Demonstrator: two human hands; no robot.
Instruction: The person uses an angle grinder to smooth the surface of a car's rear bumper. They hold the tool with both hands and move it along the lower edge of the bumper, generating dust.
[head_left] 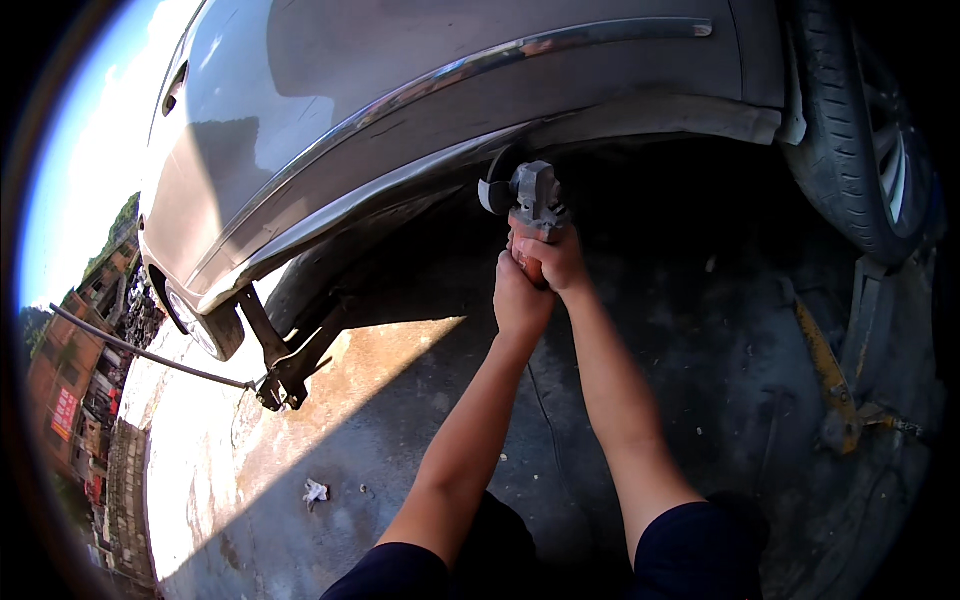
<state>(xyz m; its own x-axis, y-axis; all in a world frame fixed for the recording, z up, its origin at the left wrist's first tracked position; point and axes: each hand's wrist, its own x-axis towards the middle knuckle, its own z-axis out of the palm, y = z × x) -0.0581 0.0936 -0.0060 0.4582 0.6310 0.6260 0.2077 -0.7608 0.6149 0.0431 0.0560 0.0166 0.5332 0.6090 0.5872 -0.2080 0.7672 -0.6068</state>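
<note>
Both my arms reach forward to an angle grinder (541, 200) with a grey metal head and an orange-red body. My left hand (521, 298) is closed round the lower part of its body. Just above and to the right, my right hand (559, 259) wraps the body close behind the head. The grinder's dark disc, beside a pale guard (493, 196), is up at the lower sill (560, 128) of a grey-brown car (400, 60). Whether the disc touches the metal I cannot tell. A thin cord (545, 415) trails down from the grinder across the floor.
A floor jack (285, 375) with a long handle (150, 352) stands under the car at the left. On the right, a wheel (850, 140) sits above a yellow jack (826, 370). A crumpled white scrap (315, 492) lies on the concrete floor (400, 480).
</note>
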